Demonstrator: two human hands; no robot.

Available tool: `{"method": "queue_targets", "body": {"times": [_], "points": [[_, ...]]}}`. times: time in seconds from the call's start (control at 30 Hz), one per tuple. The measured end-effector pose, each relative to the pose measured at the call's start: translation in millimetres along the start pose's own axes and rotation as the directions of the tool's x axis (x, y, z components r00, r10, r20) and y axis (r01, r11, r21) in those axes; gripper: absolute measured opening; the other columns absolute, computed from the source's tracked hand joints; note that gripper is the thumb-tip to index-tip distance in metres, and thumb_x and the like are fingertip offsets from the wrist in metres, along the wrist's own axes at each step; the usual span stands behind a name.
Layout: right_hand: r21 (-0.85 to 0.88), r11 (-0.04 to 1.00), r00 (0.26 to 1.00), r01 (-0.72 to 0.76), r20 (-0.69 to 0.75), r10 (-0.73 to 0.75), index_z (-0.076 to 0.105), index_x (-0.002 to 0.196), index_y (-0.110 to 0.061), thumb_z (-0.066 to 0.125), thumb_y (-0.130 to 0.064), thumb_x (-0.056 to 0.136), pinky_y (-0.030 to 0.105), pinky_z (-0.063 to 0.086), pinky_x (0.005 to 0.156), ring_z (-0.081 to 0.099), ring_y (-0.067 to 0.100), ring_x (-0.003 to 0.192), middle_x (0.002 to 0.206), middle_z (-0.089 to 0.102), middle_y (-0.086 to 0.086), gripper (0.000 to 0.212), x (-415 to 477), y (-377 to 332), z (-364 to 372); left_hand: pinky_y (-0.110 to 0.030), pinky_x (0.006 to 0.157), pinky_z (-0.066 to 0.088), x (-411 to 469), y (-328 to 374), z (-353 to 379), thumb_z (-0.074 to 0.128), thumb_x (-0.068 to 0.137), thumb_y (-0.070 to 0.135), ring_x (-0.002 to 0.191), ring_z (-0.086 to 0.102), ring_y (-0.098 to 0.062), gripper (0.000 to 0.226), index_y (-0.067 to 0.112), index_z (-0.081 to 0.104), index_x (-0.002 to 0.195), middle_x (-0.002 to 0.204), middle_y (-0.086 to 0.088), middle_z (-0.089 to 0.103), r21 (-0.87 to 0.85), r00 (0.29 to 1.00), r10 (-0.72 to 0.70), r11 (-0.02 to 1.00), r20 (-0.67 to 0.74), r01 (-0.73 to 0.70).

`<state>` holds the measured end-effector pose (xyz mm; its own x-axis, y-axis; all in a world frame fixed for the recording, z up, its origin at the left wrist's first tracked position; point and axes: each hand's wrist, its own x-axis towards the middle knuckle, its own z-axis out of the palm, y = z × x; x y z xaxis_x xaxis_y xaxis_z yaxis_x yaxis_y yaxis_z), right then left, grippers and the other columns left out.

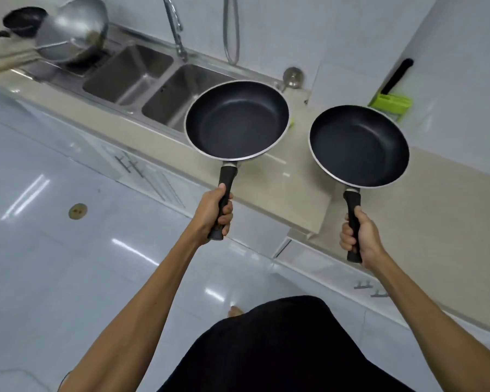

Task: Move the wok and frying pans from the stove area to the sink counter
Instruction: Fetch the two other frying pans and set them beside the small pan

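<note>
Two dark non-stick frying pans are held level in the air over the beige counter [294, 176]. My left hand [214, 213] grips the black handle of the left frying pan [236, 120], which hangs over the counter beside the right sink basin. My right hand [359, 239] grips the handle of the right frying pan [359, 145]. A steel wok [74, 35] rests tilted at the far left end of the sink unit, with a small black pan [23, 19] behind it.
A double steel sink [142, 77] with a faucet [176, 29] and hose lies between the wok and the held pans. A green knife holder [391, 101] stands against the wall behind the right pan. White cabinets and a glossy tile floor are below.
</note>
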<state>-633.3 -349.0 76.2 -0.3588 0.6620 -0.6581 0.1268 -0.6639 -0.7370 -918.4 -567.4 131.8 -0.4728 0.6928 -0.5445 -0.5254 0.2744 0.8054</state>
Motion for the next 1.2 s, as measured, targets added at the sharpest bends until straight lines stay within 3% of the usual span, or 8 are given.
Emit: {"method": "queue_targets", "body": {"times": [0.27,0.63,0.97,1.2], "points": [[-0.217,0.976,0.986,-0.019,0.155,0.054,0.047,0.084,-0.017,0.038,-0.049,0.105,0.018,0.024,0.033,0.029,0.011,0.031,0.047,0.037,-0.002,0.039,55,-7,131,-0.02,0.03,0.035,29,32,-109,0.037,0.107,0.04,0.034,0.031,-0.008,0.034,0.013,0.046,0.088,0.05,0.006,0.037,-0.165,0.986,0.05,0.983,-0.159,-0.076],[-0.438,0.897,0.921,-0.057,0.324,0.217,0.043,0.074,-0.017,0.037,-0.05,0.105,0.019,0.025,0.031,0.029,0.011,0.029,0.045,0.037,-0.003,0.045,153,-42,354,-0.023,0.032,0.038,80,101,-264,0.038,0.105,0.039,0.036,0.031,-0.011,0.032,0.012,0.046,0.09,0.053,0.004,0.038,-0.196,0.895,0.011,0.974,-0.447,-0.109],[-0.504,0.861,0.861,-0.06,0.411,0.3,0.046,0.079,-0.018,0.038,-0.046,0.106,0.019,0.024,0.032,0.029,0.01,0.03,0.048,0.037,-0.003,0.04,195,-45,537,-0.023,0.033,0.038,106,153,-388,0.039,0.104,0.041,0.037,0.032,-0.012,0.033,0.012,0.047,0.091,0.054,0.003,0.039,-0.266,0.821,-0.018,0.95,-0.57,-0.164],[-0.533,0.845,0.852,0.037,0.458,0.252,0.049,0.084,-0.018,0.041,-0.047,0.104,0.019,0.023,0.032,0.029,0.011,0.03,0.049,0.038,-0.002,0.036,206,-32,683,-0.023,0.033,0.039,123,185,-520,0.038,0.105,0.04,0.037,0.033,-0.012,0.035,0.011,0.05,0.091,0.053,0.003,0.042,-0.304,0.781,-0.021,0.927,-0.624,-0.218]]}}
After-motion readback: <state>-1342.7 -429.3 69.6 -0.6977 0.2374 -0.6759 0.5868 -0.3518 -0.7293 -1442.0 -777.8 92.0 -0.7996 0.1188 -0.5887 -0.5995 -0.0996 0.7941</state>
